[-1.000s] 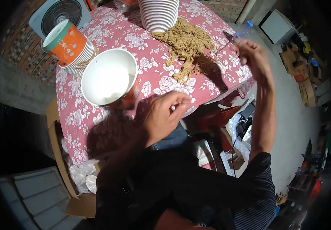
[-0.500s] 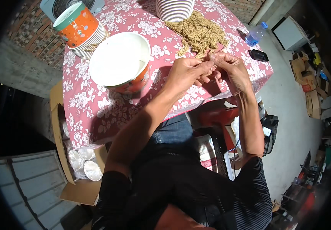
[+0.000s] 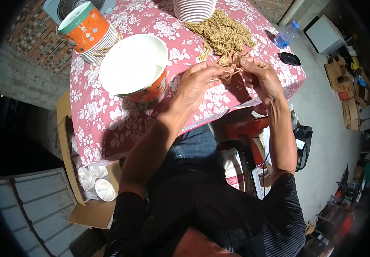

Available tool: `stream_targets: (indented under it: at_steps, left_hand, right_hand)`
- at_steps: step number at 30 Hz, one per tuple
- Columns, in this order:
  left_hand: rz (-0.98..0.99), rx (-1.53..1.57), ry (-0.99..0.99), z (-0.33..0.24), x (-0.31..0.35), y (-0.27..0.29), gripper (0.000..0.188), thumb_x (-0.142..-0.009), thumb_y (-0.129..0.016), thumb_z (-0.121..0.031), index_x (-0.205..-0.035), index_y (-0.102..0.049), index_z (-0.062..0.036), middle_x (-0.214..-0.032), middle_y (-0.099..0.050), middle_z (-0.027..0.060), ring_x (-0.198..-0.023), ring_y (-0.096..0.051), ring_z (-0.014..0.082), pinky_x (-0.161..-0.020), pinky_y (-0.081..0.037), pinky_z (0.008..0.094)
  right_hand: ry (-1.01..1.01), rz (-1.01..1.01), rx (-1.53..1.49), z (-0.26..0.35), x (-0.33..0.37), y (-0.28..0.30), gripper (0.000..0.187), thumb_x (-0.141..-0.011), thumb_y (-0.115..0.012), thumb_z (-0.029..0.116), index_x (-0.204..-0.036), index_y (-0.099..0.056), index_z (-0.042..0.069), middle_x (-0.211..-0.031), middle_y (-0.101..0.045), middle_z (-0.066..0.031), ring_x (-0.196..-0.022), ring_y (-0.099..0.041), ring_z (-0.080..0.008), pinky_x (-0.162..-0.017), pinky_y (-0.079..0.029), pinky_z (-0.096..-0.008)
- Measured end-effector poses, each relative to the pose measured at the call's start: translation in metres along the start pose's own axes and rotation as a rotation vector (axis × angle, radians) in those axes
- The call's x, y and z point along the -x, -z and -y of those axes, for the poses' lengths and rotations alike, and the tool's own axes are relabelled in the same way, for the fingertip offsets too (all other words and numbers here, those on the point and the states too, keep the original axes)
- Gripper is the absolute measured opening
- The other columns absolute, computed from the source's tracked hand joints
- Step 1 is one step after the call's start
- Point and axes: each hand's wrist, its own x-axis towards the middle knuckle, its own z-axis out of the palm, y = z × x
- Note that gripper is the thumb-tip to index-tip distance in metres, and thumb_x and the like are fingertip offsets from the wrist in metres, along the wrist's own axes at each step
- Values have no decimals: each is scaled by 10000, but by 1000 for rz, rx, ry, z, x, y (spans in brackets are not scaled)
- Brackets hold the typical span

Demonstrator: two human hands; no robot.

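Observation:
A thin tan cord [image 3: 230,75], looped and loose, stretches between my two hands just above the table's near edge. My left hand [image 3: 195,83] pinches one part of it between thumb and fingers. My right hand [image 3: 264,79] grips the other part with its fingertips, a little farther right. Just beyond them lies a tangled heap of tan cords [image 3: 223,36]. Left of my left hand stands an orange paper bucket [image 3: 150,90], its wide white mouth facing up.
A stack of orange-and-green paper buckets [image 3: 88,32] stands far left, and another bucket stack [image 3: 194,9] at the back. A water bottle [image 3: 284,36] and a black case [image 3: 288,58] sit at the right edge of the flowered tablecloth [image 3: 108,122]. An opened carton [image 3: 90,214] is below left.
My hands have moved apart, the left one shifting left and the right one slightly right. More of the cord now shows between them.

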Motion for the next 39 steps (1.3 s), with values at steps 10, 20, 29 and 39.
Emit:
stream_targets:
  at_steps: [10,20,29,39]
  left_hand:
    - [-72,152,-156,-5,51,31,202,-882,-645,-242,-909,-524,-82,-877,-622,135,-1125,-641,352,-1162,-390,570]
    - [23,-101,-72,-45,132,41,167,-875,-583,-177,-805,-477,-68,-795,-592,147,-643,-610,248,-731,-565,436]
    - [-238,-26,-174,-107,189,17,104,-870,-596,-46,-948,-555,11,-765,-600,183,-407,-535,213,-409,-460,290]
    - [103,-44,-391,-112,180,43,282,-907,-663,-97,-1138,-591,47,-944,-655,163,-647,-617,198,-509,-525,306]
  right_hand:
    - [144,-337,390,0,-97,119,213,-1002,-713,251,-884,-723,74,-635,-585,21,-490,-461,-68,-479,-333,-258]
    - [483,-653,1464,14,-142,102,250,-897,-632,219,-992,-794,55,-945,-756,-241,-900,-733,-444,-778,-566,-523]
    - [601,-618,1621,5,-136,108,266,-973,-584,196,-1126,-755,63,-1080,-745,-246,-943,-719,-488,-809,-559,-567]
    - [679,634,940,-36,-8,-60,250,-901,-792,155,-1100,-739,13,-997,-719,-155,-891,-707,-305,-814,-574,-400]
